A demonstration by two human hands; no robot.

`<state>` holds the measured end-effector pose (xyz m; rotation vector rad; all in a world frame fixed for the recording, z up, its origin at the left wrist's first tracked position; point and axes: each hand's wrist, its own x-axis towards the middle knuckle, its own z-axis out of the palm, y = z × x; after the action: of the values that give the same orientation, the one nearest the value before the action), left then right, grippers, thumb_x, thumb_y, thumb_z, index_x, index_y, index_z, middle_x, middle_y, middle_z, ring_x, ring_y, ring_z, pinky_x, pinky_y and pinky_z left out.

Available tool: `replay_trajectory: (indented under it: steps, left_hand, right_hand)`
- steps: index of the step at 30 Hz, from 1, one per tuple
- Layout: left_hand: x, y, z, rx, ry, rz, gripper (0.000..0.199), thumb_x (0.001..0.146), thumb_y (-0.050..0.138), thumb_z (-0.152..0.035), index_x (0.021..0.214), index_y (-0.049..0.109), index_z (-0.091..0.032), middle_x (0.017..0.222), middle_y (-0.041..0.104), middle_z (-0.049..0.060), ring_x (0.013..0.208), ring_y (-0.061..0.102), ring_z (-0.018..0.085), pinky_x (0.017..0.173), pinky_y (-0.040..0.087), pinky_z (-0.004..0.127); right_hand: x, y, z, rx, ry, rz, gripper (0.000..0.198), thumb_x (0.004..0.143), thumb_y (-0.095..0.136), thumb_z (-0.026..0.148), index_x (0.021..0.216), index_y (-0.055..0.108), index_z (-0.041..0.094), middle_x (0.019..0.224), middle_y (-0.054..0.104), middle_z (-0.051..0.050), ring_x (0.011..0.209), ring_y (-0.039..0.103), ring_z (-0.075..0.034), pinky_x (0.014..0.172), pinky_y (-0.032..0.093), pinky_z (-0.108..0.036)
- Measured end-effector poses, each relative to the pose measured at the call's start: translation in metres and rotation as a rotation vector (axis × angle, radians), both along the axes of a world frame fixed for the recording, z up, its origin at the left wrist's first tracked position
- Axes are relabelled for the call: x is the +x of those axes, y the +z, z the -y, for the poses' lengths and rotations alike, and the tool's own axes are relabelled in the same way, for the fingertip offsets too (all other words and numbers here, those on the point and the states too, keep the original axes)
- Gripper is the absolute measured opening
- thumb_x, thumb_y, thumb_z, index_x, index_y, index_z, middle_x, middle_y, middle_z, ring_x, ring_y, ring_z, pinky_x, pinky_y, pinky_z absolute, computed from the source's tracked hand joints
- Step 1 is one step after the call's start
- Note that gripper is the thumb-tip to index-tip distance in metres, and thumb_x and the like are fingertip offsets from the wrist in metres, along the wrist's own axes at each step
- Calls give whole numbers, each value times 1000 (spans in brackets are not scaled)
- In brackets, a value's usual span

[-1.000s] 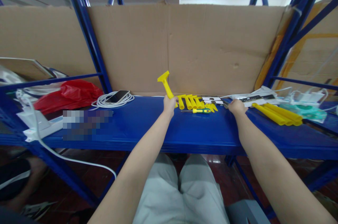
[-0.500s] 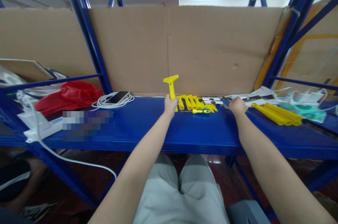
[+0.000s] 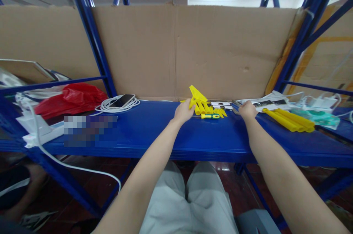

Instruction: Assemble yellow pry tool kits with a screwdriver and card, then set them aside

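My left hand (image 3: 184,112) is closed round the handle of a yellow scraper (image 3: 198,94), its wide head tilted up to the right over the shelf. Just beside it lies a row of several yellow scrapers (image 3: 203,108). In front of that row rests a green-and-yellow screwdriver (image 3: 211,116), with small yellow pieces (image 3: 221,112) and white-and-black packets (image 3: 222,105) to its right. My right hand (image 3: 248,110) is closed at the back of the shelf, by a flat greyish item (image 3: 236,107). Its fingertips, and whatever they grip, are hidden.
Yellow tubes (image 3: 288,120) lie right of my right hand, before white paper (image 3: 271,100) and a green plastic bag (image 3: 317,115). Leftward are a coiled white cable (image 3: 104,108), a phone (image 3: 124,100) and a red bag (image 3: 73,98). Cardboard (image 3: 215,50) walls the back.
My left hand has moved a little to the right and down, and the scraper in it has tipped over to the right. My right hand has stayed nearly in place.
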<state>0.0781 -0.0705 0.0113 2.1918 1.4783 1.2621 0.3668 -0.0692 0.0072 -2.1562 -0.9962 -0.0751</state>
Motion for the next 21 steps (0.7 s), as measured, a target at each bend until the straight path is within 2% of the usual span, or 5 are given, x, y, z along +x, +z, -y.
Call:
replay_trajectory:
  steps: [4,8,11,16,21]
  left_hand:
    - [5,-3,9,-25,-42,-302,16,87,60,-32,99,64,-23,107,69,10,107,64,27,92,47,33]
    - [5,-4,8,-17,-13,-357,19,88,58,-29,104,65,-22,113,68,12,109,64,28,93,47,34]
    - [3,-5,5,-41,2,-354,22,85,61,-26,106,66,-22,114,68,12,111,63,28,94,47,35]
    - [3,-9,3,-91,29,-310,24,81,66,-26,105,69,-25,110,70,11,109,64,28,95,47,36]
    - [2,-9,2,-90,61,-338,23,81,64,-28,104,69,-24,108,71,13,106,66,29,91,49,36]
  right_hand:
    - [-5,4,-3,97,52,-26,17,83,50,15,96,62,16,102,67,-16,106,61,-29,93,45,-44]
    - [-20,8,-14,303,216,-108,8,83,53,19,85,60,16,94,67,-13,92,63,-23,86,48,-36]
    - [-43,10,-20,423,419,-302,2,80,56,19,78,55,18,79,65,-6,72,63,-17,73,50,-30]
    - [-81,8,-16,453,791,-445,15,76,64,21,69,50,21,58,57,3,55,57,-11,60,47,-24]
    - [-92,3,-10,373,945,-394,21,72,72,29,66,54,20,53,57,3,48,53,-9,51,43,-20]
